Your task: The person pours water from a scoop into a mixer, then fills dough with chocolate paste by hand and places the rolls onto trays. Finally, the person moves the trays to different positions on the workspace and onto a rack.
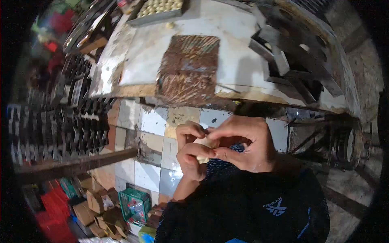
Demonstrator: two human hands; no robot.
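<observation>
Nearest the camera, a dark mesh shirt (251, 206) is filling the lower frame. Just above it, the left hand (191, 152) and the right hand (243, 143) are pressing together, both curled tightly around a small pale lump (204, 150), possibly dough, though only a sliver is showing between the fingers. The left fingers are folding over it from one side, and the right thumb and forefinger are pinching it from the other. Beyond the hands, a tiled wall face (162, 133) is running under a worn white worktop (243, 48). A brown, crusted square slab (188, 67) is lying on the worktop's near edge, and metal moulds (287, 60) are piling up at its right end. At the far edge, a tray (159, 10) is holding rows of small pale balls. Off to the left, dark racks (56, 125) are standing stacked.
</observation>
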